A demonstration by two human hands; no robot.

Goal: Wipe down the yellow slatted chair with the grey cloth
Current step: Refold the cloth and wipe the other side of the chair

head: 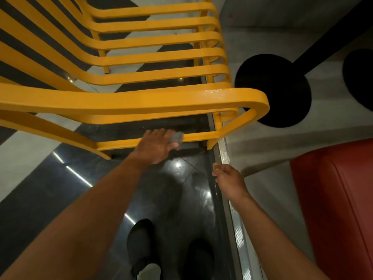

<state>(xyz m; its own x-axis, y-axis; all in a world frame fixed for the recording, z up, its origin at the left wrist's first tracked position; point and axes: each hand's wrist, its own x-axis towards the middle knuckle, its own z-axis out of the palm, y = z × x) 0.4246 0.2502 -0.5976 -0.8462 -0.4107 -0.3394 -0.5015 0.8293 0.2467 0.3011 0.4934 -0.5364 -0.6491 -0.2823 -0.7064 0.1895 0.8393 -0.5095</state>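
Your left hand [156, 145] is down at the centre of the frame, pressed flat on a low crossbar of the yellow slatted metal chair [129, 98], fingers spread and curled over the bar. Under those fingers sits the small grey cloth [177, 137], pinned against the bar, only its right end poking out past your fingertips. The chair fills the upper left and middle of the frame, its curved slats sweeping towards the upper right, and the nearest broad slat has a wet-looking sheen near its rounded corner, right of centre.

Your right hand [227, 176] hangs lower right of centre, apart from the chair, fingers loosely curled inward, thumb near the forefinger, holding nothing you can see. It floats above the grey metal floor strip [232, 201] that runs down the frame.

Below, the glossy dark floor [177, 199] throws back ceiling lights, and your black shoes [141, 243] show at bottom centre. On the right edge there's a red padded seat [335, 199]; above it, a round black table base [276, 91] on pale floor.
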